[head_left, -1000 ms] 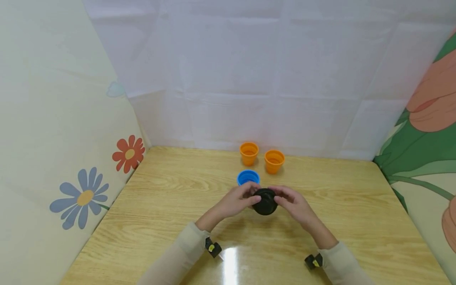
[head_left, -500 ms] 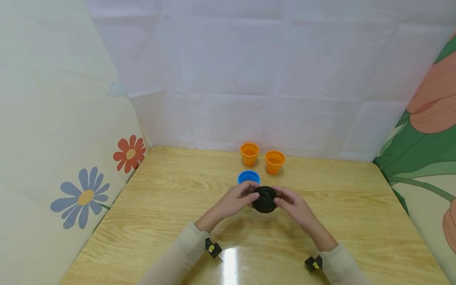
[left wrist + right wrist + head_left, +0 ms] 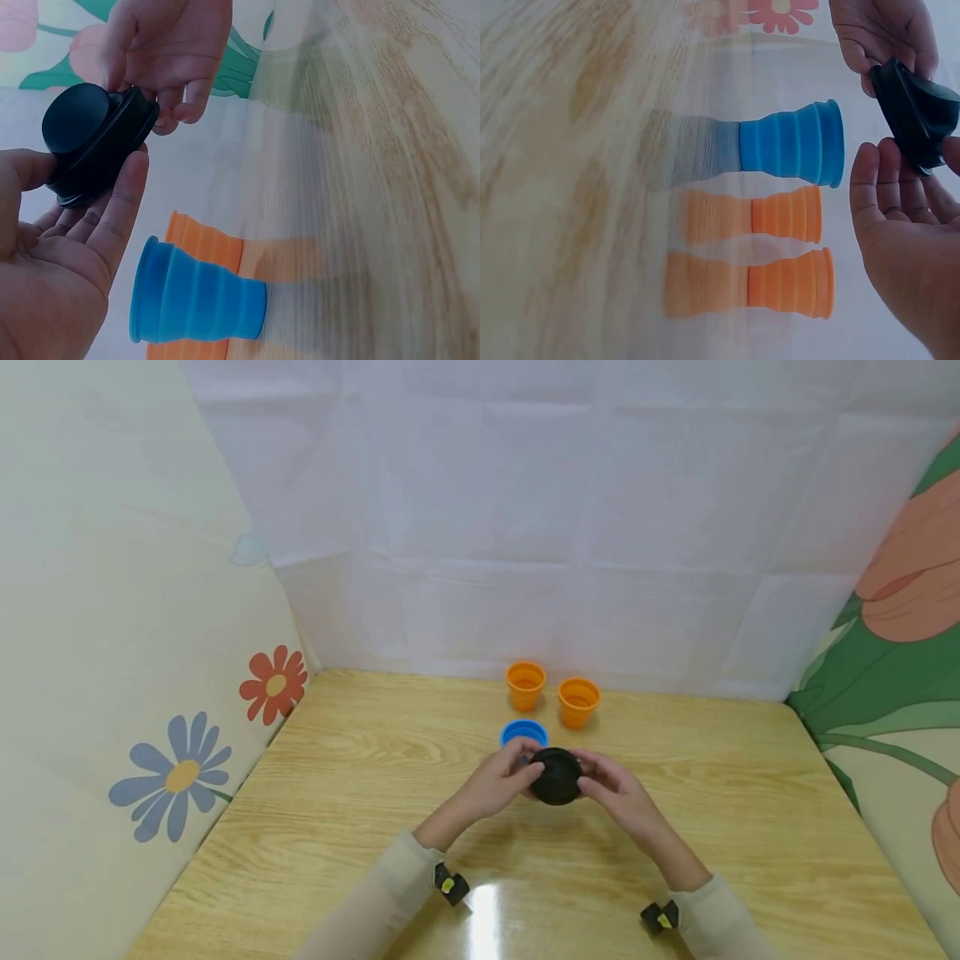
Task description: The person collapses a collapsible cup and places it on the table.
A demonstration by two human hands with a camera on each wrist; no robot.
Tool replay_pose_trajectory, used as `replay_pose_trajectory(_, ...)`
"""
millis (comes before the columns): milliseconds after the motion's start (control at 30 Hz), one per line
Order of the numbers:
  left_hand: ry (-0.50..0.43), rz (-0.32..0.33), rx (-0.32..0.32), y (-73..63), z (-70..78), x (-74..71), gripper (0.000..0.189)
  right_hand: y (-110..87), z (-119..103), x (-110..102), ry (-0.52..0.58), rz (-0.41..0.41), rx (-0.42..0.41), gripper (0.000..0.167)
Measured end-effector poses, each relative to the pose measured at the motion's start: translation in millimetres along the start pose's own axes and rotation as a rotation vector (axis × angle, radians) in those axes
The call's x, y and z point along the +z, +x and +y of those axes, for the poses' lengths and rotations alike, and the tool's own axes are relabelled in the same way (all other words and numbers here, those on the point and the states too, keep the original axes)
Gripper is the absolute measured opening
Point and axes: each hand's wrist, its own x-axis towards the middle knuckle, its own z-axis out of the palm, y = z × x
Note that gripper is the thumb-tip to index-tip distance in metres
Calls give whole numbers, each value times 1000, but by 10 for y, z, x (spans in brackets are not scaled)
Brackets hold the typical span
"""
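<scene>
A black collapsible cup, folded nearly flat, is held above the table between both hands. My left hand grips its left side, thumb on the near face and fingers behind. On the opposite side my right hand pinches the rim between thumb and fingers. The left wrist view shows the folded black cup tilted, with a smooth round face turned outward. Just beyond the hands stands an upright blue collapsible cup, its lower part hidden by the left hand in the head view.
Two extended orange cups, a left one and a right one, stand behind the blue cup near the table's back edge. A white cloth hangs behind the wooden table. Flower-printed sheets flank both sides.
The black cup has tilted and risen slightly in the head view, so its flat round face now shows more fully. Both hands keep hold of it; the other cups have stayed put.
</scene>
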Motion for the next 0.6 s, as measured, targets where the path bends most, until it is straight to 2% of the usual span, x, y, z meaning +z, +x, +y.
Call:
replay_pose_trajectory(167,-2,-7,-16,11,-13,-5,35,7,4,10,12,17,14,44)
replay_pose_trajectory(433,36,-24,-41,16,-3,-37,36,11,-41,-4,-58,54,53,44)
replay_pose_trajectory(600,35,-35,-29,13,-5,-28,37,2,-47,-7,-64,54,66,45)
